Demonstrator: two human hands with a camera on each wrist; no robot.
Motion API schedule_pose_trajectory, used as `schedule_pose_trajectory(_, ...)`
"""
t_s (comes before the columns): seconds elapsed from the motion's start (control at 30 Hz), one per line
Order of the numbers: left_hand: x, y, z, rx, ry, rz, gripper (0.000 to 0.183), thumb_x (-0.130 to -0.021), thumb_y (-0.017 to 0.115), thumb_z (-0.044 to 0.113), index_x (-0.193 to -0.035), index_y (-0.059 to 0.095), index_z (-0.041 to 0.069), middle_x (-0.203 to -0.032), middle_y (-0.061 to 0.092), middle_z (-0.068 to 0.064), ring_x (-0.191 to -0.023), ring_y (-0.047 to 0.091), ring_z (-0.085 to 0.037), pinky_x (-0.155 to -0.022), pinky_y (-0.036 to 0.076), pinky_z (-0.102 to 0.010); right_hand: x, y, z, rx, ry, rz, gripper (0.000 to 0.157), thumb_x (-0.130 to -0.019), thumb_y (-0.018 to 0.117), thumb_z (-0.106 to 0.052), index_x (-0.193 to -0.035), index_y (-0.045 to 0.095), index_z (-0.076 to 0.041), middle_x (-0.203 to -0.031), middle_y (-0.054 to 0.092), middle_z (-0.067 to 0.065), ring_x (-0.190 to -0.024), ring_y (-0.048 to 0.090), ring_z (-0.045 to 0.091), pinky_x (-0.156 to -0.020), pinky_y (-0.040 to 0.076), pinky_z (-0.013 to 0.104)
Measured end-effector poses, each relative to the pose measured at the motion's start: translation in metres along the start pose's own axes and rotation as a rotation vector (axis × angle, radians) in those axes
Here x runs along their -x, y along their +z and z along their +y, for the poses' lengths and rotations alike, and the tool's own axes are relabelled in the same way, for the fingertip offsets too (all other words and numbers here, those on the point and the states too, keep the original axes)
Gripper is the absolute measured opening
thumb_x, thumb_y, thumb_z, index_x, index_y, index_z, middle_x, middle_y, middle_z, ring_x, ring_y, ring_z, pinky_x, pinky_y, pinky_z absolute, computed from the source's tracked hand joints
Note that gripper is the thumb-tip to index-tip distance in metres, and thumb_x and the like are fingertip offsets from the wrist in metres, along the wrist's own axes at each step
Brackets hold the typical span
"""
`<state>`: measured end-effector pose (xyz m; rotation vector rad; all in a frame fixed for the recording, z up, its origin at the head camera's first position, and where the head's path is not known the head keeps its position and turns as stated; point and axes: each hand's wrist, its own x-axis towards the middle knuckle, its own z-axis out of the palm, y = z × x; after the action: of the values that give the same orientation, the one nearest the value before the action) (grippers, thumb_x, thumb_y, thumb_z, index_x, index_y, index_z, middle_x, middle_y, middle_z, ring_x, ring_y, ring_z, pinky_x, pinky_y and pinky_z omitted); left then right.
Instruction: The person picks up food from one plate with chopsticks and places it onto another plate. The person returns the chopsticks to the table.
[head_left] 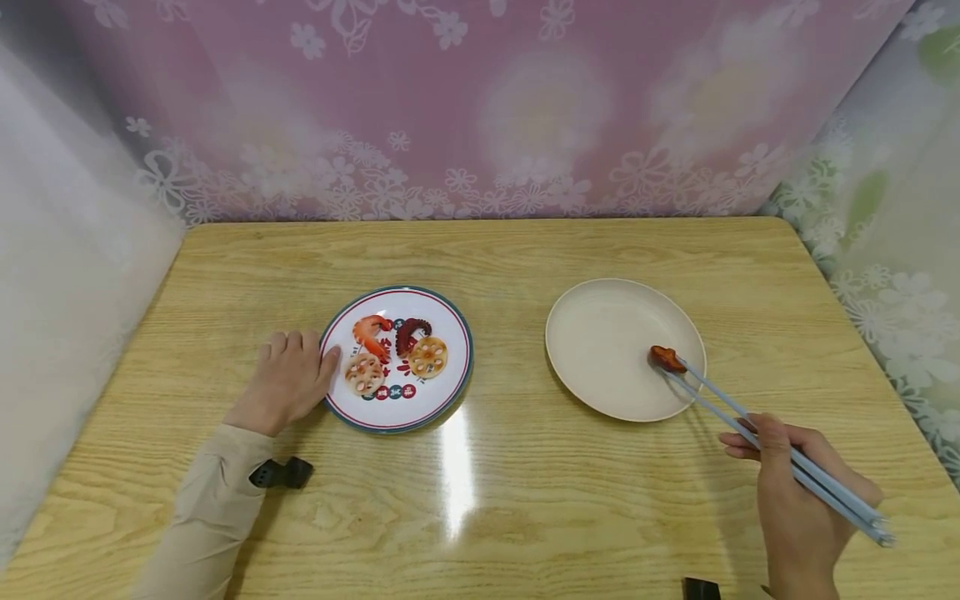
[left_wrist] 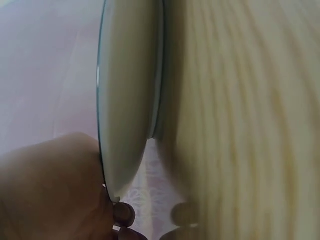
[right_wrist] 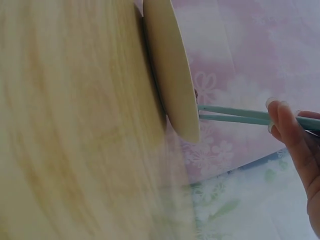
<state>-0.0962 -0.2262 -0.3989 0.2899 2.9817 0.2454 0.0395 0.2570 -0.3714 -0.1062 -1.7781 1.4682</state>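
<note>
My left hand [head_left: 288, 379] holds the left rim of a white plate [head_left: 450, 367] with a red and blue-green edge, thumb over the rim and fingertips [left_wrist: 124, 215] beneath it. On this plate lie an orange shrimp [head_left: 369, 333], a dark octopus tentacle [head_left: 408, 335] and two lotus root slices, one pale [head_left: 363, 375] and one golden [head_left: 428, 357]. In my right hand [head_left: 802, 500] is a pair of light blue chopsticks [head_left: 723, 408]. Their tips meet a small reddish-brown food piece [head_left: 666, 359] over the right part of a beige plate [head_left: 600, 350].
Both plates stand on a wood-grain table [head_left: 510, 483], apart from each other. A pink floral curtain [head_left: 480, 108] hangs behind the far edge, with a white cloth [head_left: 67, 250] at the left and a green-and-white floral one [head_left: 900, 250] at the right.
</note>
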Motion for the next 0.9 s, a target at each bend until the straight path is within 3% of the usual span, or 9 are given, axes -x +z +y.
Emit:
schedule_pose_trajectory(0.07,0.000,0.000,0.001,0.010,-0.006,-0.007,0.040,-0.104,0.031,0.030,-0.091,0.042,-0.006,-0.092,0.044,-0.024,-0.092,0.040,-0.043,-0.078,0.032,-0.052,-0.001,0.001,0.003,-0.080,-0.015,0.024,0.017,-0.087,0.063,0.011,-0.086,0.061,0.028,-0.080,0.072,0.018,-0.060,0.070,0.017,-0.054,0.053,0.023)
schedule_pose_trajectory(0.3,-0.001,0.001,0.002,0.019,-0.022,-0.024,0.038,-0.104,0.030,0.028,-0.094,0.042,-0.007,-0.093,0.044,-0.025,-0.092,0.039,-0.042,-0.079,0.032,-0.052,-0.001,0.006,0.008,-0.075,-0.066,0.087,0.019,-0.085,0.064,0.012,-0.081,0.059,0.030,-0.076,0.071,0.017,-0.060,0.070,0.016,-0.052,0.052,0.023)
schedule_pose_trajectory(0.5,0.000,0.001,0.001,0.025,-0.022,-0.015,0.037,-0.104,0.030,0.027,-0.093,0.041,-0.006,-0.090,0.044,-0.024,-0.089,0.039,-0.041,-0.077,0.032,-0.051,-0.001,0.009,0.009,-0.137,-0.071,0.096,0.019,-0.084,0.063,0.015,-0.081,0.057,0.032,-0.077,0.071,0.018,-0.061,0.071,0.018,-0.052,0.053,0.023)
schedule_pose_trajectory(0.9,0.000,0.001,0.000,0.041,-0.032,-0.018,0.037,-0.104,0.031,0.027,-0.093,0.041,-0.007,-0.090,0.044,-0.025,-0.089,0.039,-0.042,-0.078,0.034,-0.052,0.001,0.019,-0.003,-0.079,-0.079,0.095,0.018,-0.085,0.062,0.014,-0.081,0.059,0.030,-0.077,0.072,0.013,-0.061,0.070,0.014,-0.052,0.052,0.021)
